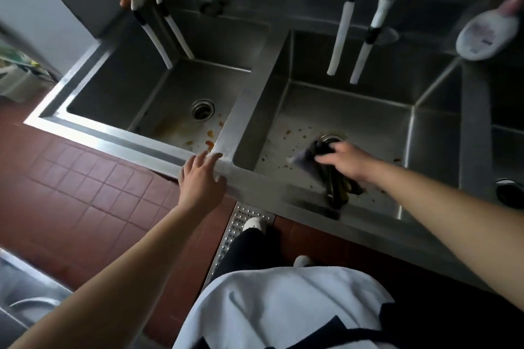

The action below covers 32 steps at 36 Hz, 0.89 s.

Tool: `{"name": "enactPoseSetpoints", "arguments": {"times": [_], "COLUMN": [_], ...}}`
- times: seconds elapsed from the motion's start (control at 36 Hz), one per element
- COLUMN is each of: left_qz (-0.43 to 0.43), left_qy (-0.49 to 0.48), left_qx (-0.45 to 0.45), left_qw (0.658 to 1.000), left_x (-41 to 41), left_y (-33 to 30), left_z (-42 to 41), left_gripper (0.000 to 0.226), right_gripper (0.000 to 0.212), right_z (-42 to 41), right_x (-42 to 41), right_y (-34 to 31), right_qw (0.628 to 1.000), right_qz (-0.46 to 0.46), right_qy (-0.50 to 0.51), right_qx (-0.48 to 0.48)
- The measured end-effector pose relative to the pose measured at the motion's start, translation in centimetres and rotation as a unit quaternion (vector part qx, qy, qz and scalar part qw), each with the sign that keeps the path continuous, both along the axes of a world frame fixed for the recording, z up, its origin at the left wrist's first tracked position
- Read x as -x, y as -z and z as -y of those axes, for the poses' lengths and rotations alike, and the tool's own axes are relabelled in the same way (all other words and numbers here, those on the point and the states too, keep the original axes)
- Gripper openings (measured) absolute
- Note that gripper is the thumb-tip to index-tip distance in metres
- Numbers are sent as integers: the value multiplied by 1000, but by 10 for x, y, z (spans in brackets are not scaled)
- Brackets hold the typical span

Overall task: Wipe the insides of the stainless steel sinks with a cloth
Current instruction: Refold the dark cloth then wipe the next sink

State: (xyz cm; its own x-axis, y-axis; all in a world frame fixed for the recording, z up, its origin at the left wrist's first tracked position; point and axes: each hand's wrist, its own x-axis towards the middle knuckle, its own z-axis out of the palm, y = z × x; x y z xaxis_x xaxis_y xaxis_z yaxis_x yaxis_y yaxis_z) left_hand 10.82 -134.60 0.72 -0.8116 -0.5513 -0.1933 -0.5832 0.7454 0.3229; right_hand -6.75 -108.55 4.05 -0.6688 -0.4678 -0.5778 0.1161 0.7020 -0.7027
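Two stainless steel sink basins lie side by side below me. The left sink has orange crumbs near its drain. The middle sink is speckled with crumbs around its drain. My right hand reaches down into the middle sink and holds a dark, blurred cloth against the bottom next to the drain. My left hand rests with spread fingers on the front rim where the divider between the basins meets it.
White hoses hang from taps over both basins. A third basin lies at the right, with a white bottle on the ledge behind it. Red floor tiles and a perforated drain grate are under my feet.
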Motion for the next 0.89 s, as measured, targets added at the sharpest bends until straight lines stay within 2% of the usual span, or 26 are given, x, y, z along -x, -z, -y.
{"name": "enactPoseSetpoints", "arguments": {"times": [0.06,0.11,0.19,0.33,0.42,0.56,0.67,0.72,0.78,0.83,0.89], "left_qz": [-18,-25,-8,62,73,18,6,35,49,33,1], "left_qy": [8,30,76,136,175,236,265,259,249,259,268], "left_qx": [-13,-19,-27,-35,-41,-24,-19,-37,-31,28,77], "left_qw": [1000,999,997,988,981,971,964,965,967,965,960], "left_x": [22,46,83,150,191,271,320,332,331,322,314], "left_y": [0,3,10,21,22,35,48,54,63,72,79], "left_z": [11,21,38,64,77,96,94,88,82,78,77], "left_gripper": [61,63,69,78,79,74,69,68,69,72,73], "right_gripper": [18,17,21,35,40,49,43,32,33,40,36], "right_z": [4,13,33,74,95,109,119,125,129,129,127], "right_x": [11,17,24,33,46,72,76,80,90,105,123], "right_y": [3,10,22,43,51,77,108,118,128,142,156], "right_qw": [978,929,871,847,816,674,598,600,622,686,776], "right_qz": [97,172,207,166,171,207,239,233,220,167,44], "right_qy": [148,255,360,449,488,571,603,629,659,670,626], "right_qx": [108,203,262,232,258,421,470,435,361,229,60]}}
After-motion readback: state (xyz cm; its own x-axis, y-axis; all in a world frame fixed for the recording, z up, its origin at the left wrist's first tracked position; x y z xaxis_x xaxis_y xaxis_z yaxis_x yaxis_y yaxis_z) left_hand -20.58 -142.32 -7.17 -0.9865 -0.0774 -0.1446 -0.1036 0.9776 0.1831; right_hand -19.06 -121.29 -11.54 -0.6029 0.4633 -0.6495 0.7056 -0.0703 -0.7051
